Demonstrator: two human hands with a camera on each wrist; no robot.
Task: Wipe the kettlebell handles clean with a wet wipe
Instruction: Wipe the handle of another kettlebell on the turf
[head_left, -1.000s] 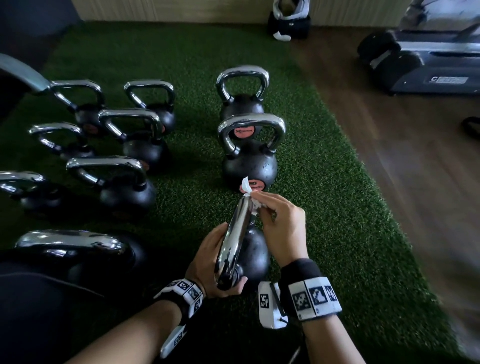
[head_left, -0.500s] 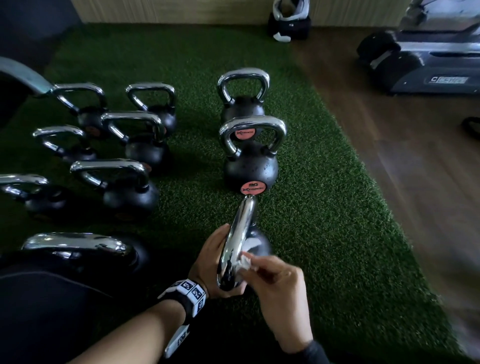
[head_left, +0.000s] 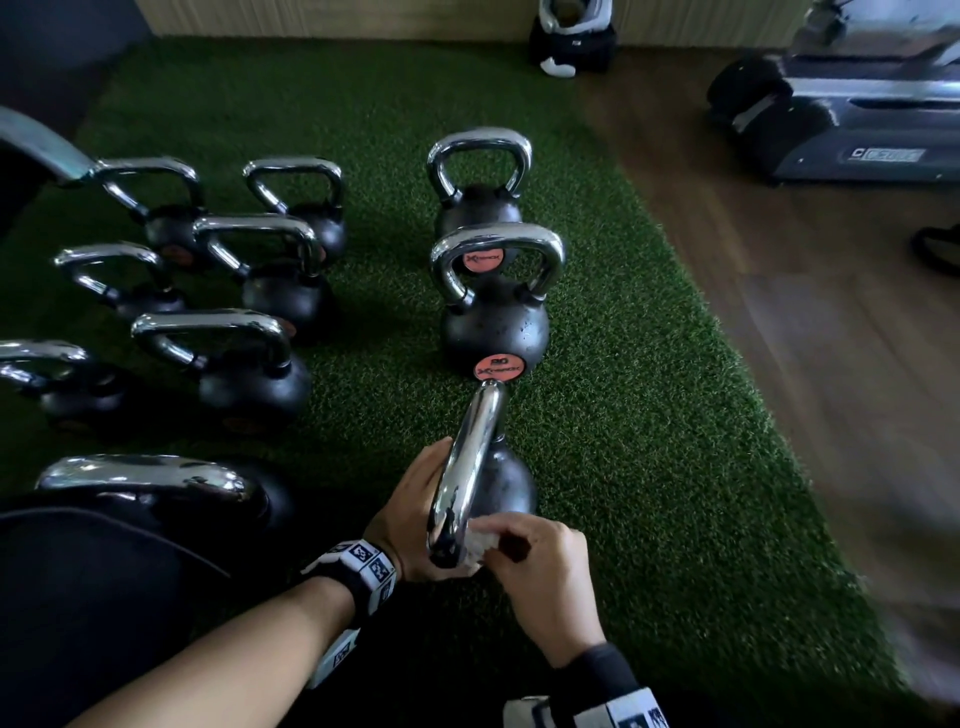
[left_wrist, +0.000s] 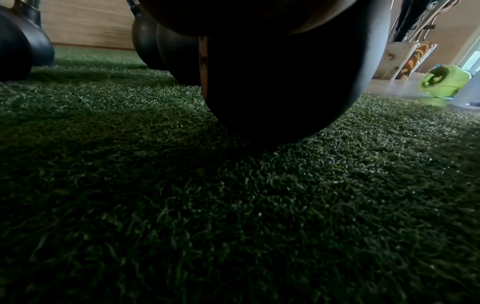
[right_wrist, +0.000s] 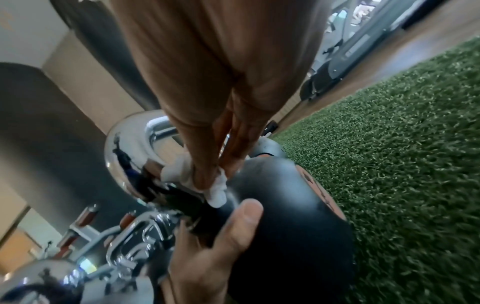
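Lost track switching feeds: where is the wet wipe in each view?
Head: wet wipe low centre, in the right hand at the near end of the chrome handle.
Left wrist: not in it.
Right wrist: wet wipe centre, under the fingers.
Shared landmark: that chrome handle.

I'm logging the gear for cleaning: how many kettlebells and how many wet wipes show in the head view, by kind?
Kettlebells: 10, counting the held kettlebell
Wet wipe: 1
Total: 11
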